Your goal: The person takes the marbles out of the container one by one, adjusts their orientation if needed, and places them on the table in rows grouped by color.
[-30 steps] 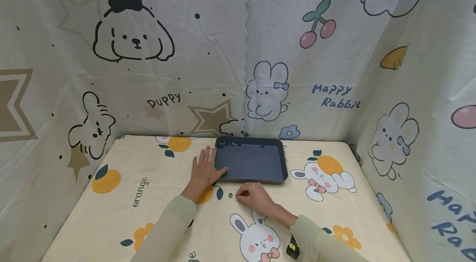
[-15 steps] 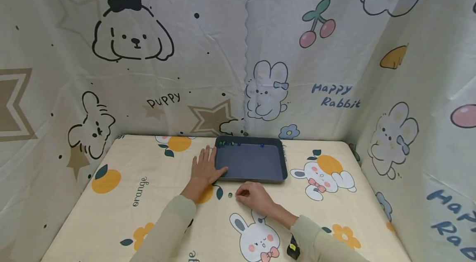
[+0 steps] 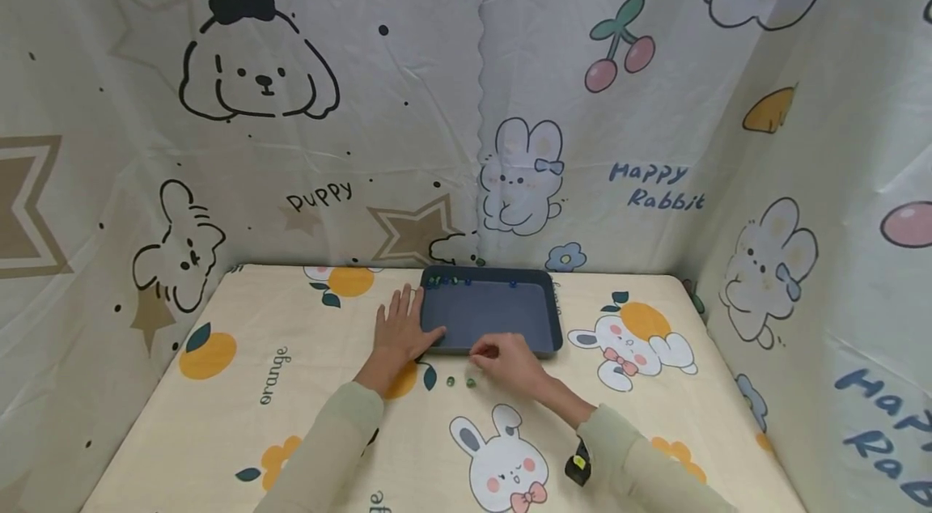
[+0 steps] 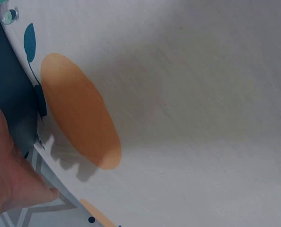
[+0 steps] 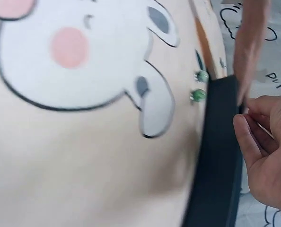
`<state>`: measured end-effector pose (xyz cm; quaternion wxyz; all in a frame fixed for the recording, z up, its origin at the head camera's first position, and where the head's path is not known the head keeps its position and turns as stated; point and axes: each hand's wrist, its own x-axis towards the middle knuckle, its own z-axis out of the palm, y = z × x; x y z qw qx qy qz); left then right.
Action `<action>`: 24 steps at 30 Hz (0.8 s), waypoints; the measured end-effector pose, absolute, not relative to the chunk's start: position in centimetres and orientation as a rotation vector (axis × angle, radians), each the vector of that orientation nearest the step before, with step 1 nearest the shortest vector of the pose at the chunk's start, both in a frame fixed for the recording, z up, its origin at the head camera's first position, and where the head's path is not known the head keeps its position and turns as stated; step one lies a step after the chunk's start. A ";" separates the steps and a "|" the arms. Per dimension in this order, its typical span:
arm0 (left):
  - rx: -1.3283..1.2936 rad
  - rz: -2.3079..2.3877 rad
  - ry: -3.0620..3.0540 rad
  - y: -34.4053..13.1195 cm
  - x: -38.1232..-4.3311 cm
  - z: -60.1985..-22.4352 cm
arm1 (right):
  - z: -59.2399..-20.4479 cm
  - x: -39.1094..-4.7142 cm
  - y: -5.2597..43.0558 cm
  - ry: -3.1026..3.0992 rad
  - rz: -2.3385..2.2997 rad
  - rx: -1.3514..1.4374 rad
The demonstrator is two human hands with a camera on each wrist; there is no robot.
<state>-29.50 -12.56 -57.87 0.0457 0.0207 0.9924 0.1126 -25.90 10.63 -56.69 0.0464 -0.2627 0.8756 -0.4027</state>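
A dark blue-grey tray (image 3: 495, 319) stands at the back of the cloth-covered table. My left hand (image 3: 399, 331) rests at its left side, fingers spread and the thumb over the rim. Just past the tray's front edge floats my right hand (image 3: 510, 363), thumb and fingertips close together with nothing visible between them. Two green glass marbles, a left one (image 3: 451, 382) and a right one (image 3: 470, 383), lie side by side on the cloth below that hand. The right wrist view shows the same pair, one marble (image 5: 197, 95) nearer the tray wall (image 5: 218, 151).
Several blue and green marbles (image 3: 446, 281) sit along the tray's far inside edge, and one blue marble (image 3: 513, 283) lies apart to the right. A small black object with a yellow mark (image 3: 578, 462) is at my right sleeve. Printed curtains (image 3: 393, 133) enclose the table.
My right hand has lifted off the cloth and moved up and slightly right to the tray's front edge. The right green marble has come into sight. My left hand stays put.
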 end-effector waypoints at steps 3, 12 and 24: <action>0.068 0.334 3.033 -12.5 -29.5 -57.8 | -55.7 -27.1 10.6 2.709 -1.239 -0.822; 0.068 0.262 3.026 -12.4 -29.7 -58.1 | -53.7 -31.2 10.4 2.844 -1.204 -0.835; 0.085 0.259 3.050 -12.5 -29.6 -57.8 | -54.7 -35.9 7.6 2.869 -1.103 -0.713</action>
